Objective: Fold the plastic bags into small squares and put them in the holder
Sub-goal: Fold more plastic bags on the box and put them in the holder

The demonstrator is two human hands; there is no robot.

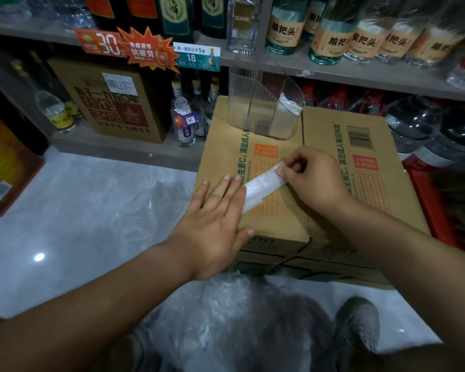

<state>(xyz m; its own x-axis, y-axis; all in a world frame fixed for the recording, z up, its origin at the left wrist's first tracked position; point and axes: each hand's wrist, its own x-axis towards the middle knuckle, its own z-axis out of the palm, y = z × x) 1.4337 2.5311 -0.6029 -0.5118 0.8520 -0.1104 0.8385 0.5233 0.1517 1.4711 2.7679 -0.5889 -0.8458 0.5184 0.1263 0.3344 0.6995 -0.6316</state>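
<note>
A clear plastic bag (261,187), folded into a narrow strip, lies slanted on top of a cardboard box (330,135). My left hand (215,213) lies flat with straight fingers on the box, its fingertips touching the strip's near end. My right hand (309,178) pinches the strip's far end between thumb and fingers. A clear ribbed plastic holder (255,103) stands at the box's far edge, with a folded whitish bag (289,106) in its right compartment.
More loose clear plastic bags (226,318) lie crumpled on the pale floor below my arms and to the box's left. Shelves with bottles (282,25) and a printed carton (110,103) stand behind. My shoe (360,323) is at lower right.
</note>
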